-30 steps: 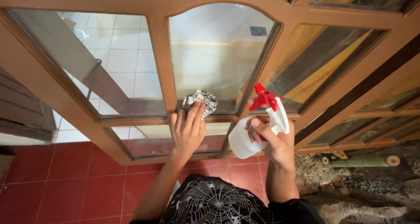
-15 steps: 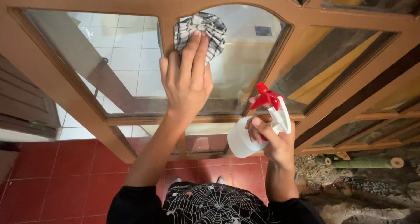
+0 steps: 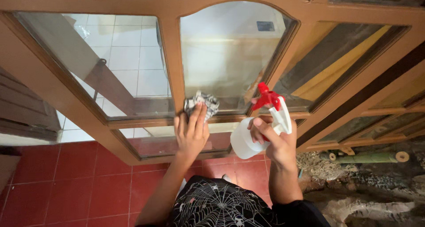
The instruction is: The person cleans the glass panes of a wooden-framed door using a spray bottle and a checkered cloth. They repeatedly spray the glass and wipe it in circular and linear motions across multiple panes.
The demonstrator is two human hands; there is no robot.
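Single head view, steeply downward, close to wooden glazed door (image 3: 177, 67), perhaps tilted

Soft daylight, pale glare on the glass (image 3: 230, 54), perhaps slight edge distortion.

Brown wooden window frame (image 3: 172, 67) with arched glass panes; below it, red tiled floor (image 3: 66, 182); to its right, rough stony ground (image 3: 380, 187).

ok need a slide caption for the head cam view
Left hand presses a crumpled cloth against a wooden-framed glass door while the right hand holds a white spray bottle.
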